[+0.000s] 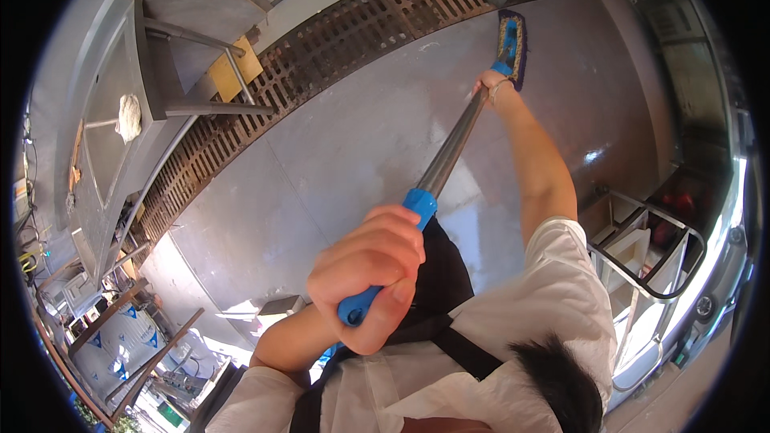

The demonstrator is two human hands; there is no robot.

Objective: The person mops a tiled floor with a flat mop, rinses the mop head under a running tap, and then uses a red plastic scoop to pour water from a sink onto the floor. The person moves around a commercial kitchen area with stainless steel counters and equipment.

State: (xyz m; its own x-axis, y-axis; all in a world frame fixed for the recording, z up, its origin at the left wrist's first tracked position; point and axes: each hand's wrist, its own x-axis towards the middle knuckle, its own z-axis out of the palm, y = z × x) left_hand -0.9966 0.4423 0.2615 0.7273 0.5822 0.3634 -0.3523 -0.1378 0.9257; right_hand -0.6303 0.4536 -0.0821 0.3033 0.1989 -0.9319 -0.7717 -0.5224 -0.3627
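A flat mop with a long metal pole slants away from me across the floor. Around the blue grip at its near end, my left hand is closed, with the thumb folded over. My right arm reaches far forward, and my right hand is closed around the pole just above the blue joint. The mop head, blue with a yellowish and dark purple fringed pad, lies at the far right of the floor, close to the drain. Part of the right-hand fingers is hard to see at this distance.
A slotted brown drain grate curves along the far and left side of the grey floor. A metal table with a whitish cloth stands at left. On the right is a metal-framed rack. Stacked packages sit at lower left.
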